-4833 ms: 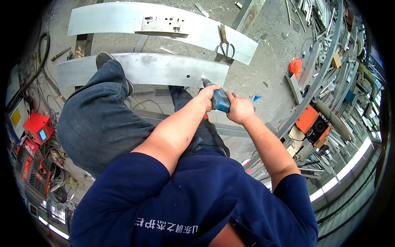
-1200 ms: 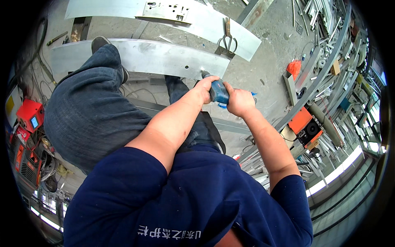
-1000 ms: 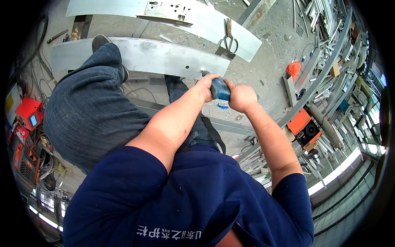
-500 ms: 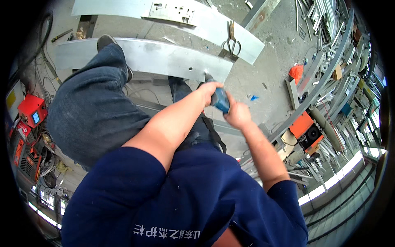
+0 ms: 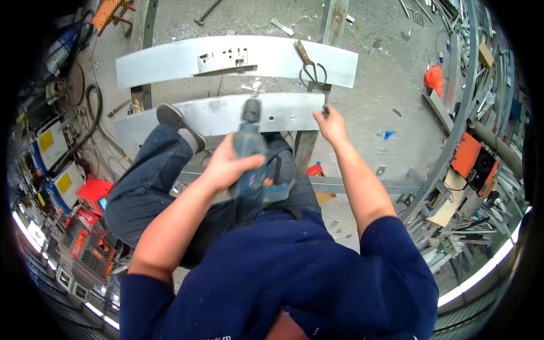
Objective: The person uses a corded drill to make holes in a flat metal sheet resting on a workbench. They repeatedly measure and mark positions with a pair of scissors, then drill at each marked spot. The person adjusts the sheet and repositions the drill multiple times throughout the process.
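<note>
A crumpled orange bag (image 5: 434, 79) is seen on the floor (image 5: 362, 122) at the right, its contents hidden. The near metal plate (image 5: 226, 113) and the far metal plate (image 5: 164, 59) are laid across steel beams (image 5: 306, 146); a slotted metal piece (image 5: 211, 62) and a pair of shears (image 5: 309, 63) are carried by the far one. The near plate is pressed by a shoe (image 5: 177, 123) toward its left part, and a dark round hole (image 5: 271, 118) is seen near its right end, with a smaller mark beside it. The room is crowded with a red machine (image 5: 92, 192) at the left and an orange machine (image 5: 466, 156) and metal offcuts (image 5: 487, 221) at the right. The blue drill (image 5: 248, 141), blurred, is gripped by the left hand (image 5: 224, 167) above the lap, its nose reaching over the near plate. The right hand (image 5: 332, 126) is held just beside that plate's right end, fingers curled; whether anything is pinched there cannot be told. Half a second earlier, the drill was grasped by both hands, its tip at the plate; since then it has been drawn leftward and released by the right hand.
</note>
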`<state>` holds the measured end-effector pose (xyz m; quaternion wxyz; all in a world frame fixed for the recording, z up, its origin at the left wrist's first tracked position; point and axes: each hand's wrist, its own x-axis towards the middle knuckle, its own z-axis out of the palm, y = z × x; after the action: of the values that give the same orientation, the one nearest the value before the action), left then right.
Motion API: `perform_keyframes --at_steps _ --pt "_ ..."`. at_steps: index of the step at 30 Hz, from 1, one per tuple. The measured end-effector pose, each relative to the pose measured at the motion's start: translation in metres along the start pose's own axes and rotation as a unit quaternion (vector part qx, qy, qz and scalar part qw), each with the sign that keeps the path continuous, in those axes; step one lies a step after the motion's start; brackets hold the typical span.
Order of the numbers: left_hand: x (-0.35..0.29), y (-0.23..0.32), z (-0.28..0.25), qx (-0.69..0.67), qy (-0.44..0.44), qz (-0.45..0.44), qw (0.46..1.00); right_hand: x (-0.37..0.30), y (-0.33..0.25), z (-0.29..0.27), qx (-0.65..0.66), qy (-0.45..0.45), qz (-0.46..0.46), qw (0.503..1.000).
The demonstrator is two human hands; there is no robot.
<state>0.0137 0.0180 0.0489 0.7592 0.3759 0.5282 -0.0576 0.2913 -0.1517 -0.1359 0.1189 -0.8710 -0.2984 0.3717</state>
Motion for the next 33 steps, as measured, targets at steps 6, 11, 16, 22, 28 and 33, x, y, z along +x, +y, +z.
perform_keyframes --at_steps 6,11,16,22,28,33 --pt "-0.075 0.048 -0.052 0.076 0.042 0.056 0.995 0.118 -0.042 0.039 -0.135 0.102 0.003 0.986" --pt "-0.050 0.029 -0.043 0.166 0.079 0.120 0.976 0.153 -0.062 0.044 -0.145 0.044 0.104 0.983" --pt "-0.054 0.040 -0.029 0.258 0.058 0.143 0.954 0.130 -0.073 0.015 -0.051 -0.013 0.116 0.992" --pt "-0.052 0.043 -0.030 0.281 0.050 0.185 0.940 0.012 -0.121 -0.053 0.201 -0.113 0.051 0.972" --pt "-0.048 0.064 -0.022 0.342 0.047 0.235 0.909 -0.103 -0.166 -0.144 0.086 -0.058 -0.168 0.980" --pt "-0.054 0.079 -0.007 0.365 0.043 0.234 0.900 -0.140 -0.193 -0.174 -0.019 0.009 -0.184 0.983"
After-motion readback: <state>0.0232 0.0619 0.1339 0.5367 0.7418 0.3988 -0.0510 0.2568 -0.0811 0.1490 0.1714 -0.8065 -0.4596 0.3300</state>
